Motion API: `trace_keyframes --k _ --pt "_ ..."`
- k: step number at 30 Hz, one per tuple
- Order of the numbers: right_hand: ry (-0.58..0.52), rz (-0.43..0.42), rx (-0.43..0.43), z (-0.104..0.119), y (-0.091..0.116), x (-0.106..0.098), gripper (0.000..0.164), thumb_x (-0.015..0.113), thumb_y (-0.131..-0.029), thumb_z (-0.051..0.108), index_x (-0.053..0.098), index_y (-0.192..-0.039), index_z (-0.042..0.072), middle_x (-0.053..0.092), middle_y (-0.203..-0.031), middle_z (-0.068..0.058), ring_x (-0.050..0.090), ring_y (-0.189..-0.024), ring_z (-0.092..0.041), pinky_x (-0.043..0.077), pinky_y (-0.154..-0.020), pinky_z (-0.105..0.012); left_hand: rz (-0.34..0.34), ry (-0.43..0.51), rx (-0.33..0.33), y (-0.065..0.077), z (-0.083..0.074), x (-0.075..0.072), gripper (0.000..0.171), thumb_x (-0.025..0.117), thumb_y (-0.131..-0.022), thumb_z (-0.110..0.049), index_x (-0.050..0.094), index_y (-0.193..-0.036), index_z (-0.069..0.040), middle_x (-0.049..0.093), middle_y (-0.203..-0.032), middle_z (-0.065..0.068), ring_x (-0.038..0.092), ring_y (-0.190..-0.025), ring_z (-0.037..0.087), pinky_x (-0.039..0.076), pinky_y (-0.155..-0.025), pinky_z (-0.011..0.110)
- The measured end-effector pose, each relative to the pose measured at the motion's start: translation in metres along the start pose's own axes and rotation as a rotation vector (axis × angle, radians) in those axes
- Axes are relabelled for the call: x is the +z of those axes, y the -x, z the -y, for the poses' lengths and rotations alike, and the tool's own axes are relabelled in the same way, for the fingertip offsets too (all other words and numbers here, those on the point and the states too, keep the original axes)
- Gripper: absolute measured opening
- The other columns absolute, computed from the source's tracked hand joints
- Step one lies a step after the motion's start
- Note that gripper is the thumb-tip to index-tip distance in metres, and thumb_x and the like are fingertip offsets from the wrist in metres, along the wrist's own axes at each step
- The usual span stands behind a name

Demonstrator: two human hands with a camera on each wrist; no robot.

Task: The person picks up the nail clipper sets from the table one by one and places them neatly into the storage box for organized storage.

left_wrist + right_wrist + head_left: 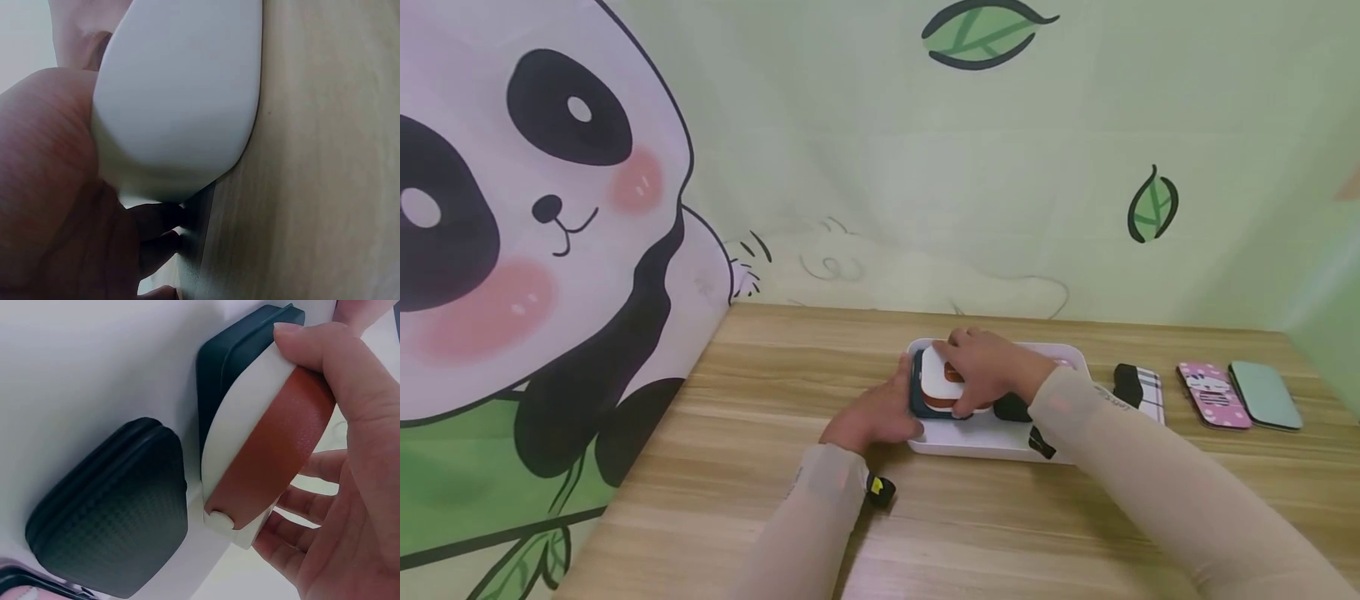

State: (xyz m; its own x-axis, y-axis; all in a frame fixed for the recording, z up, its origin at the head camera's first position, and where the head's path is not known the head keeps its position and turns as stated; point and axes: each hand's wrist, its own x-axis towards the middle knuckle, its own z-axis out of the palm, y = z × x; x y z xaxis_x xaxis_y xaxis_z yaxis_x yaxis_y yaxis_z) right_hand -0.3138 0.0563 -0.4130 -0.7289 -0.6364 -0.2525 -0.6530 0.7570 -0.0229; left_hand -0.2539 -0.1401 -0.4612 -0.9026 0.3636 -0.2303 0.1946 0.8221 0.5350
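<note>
My right hand (988, 367) grips a white case with a brown strap (275, 450), its thumb on the upper edge and its fingers round the far side. Directly behind that case, in the white tray (977, 450), stands a dark teal case (215, 381). Beside it in the right wrist view is a black textured case (119, 512), with a corner of a pink case (25, 590) past it. My left hand (883, 412) holds the tray's left end, thumb at the front corner and fingers along the outside wall. Its fingertips reach down near the tabletop in the left wrist view.
Right of the tray lie a white checked case (1152, 396) with a black part, a pink cat-print case (1213, 396) and a pale mint case (1266, 396). The wooden table (760, 375) meets a panda-print cloth (865, 208) at the back.
</note>
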Motion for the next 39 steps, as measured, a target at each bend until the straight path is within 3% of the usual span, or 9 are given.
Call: trace_keyframes --k 7,13,27,34,39 --pt "-0.010 -0.012 -0.016 0.003 -0.003 -0.002 0.107 0.080 -0.071 0.058 0.036 -0.154 0.007 0.049 -0.141 -0.015 0.049 -0.118 -0.030 0.044 -0.103 -0.046 -0.015 0.020 0.025 -0.001 0.000 0.000 0.117 0.073 -0.077 -0.029 -0.005 -0.160 -0.006 0.040 -0.157 0.013 0.056 -0.113 0.025 0.045 -0.101 0.041" --pt "-0.069 -0.026 -0.004 -0.001 -0.010 0.003 0.106 0.081 -0.072 0.060 0.037 -0.153 0.009 0.045 -0.147 -0.013 0.046 -0.124 -0.029 0.043 -0.106 -0.046 -0.012 0.051 0.013 0.001 -0.004 0.000 0.120 0.077 -0.076 -0.029 -0.006 -0.160 -0.008 0.039 -0.157 0.015 0.052 -0.125 0.026 0.040 -0.110 0.044" --pt "-0.121 -0.027 0.007 -0.002 -0.017 0.007 0.106 0.082 -0.073 0.056 0.034 -0.155 0.008 0.039 -0.153 -0.014 0.042 -0.131 -0.031 0.041 -0.109 -0.046 -0.007 0.021 -0.019 0.004 -0.007 -0.002 0.118 0.075 -0.080 -0.031 -0.007 -0.161 -0.009 0.034 -0.161 0.014 0.048 -0.133 0.029 0.036 -0.114 0.044" --pt "-0.142 -0.023 0.007 -0.002 -0.017 0.008 0.108 0.083 -0.073 0.056 0.032 -0.157 0.010 0.037 -0.154 -0.015 0.041 -0.133 -0.032 0.040 -0.110 -0.046 0.004 0.041 -0.025 0.001 -0.001 0.001 0.117 0.074 -0.079 -0.031 -0.007 -0.160 -0.007 0.035 -0.160 0.014 0.050 -0.130 0.027 0.038 -0.112 0.043" --pt "-0.139 -0.019 0.009 -0.002 -0.016 0.008 0.108 0.082 -0.074 0.056 0.030 -0.158 0.011 0.036 -0.155 -0.015 0.039 -0.135 -0.032 0.038 -0.112 -0.047 0.003 0.050 -0.025 -0.005 0.007 0.005 0.114 0.072 -0.078 -0.032 -0.003 -0.161 -0.012 0.037 -0.159 0.009 0.052 -0.126 0.025 0.039 -0.111 0.042"
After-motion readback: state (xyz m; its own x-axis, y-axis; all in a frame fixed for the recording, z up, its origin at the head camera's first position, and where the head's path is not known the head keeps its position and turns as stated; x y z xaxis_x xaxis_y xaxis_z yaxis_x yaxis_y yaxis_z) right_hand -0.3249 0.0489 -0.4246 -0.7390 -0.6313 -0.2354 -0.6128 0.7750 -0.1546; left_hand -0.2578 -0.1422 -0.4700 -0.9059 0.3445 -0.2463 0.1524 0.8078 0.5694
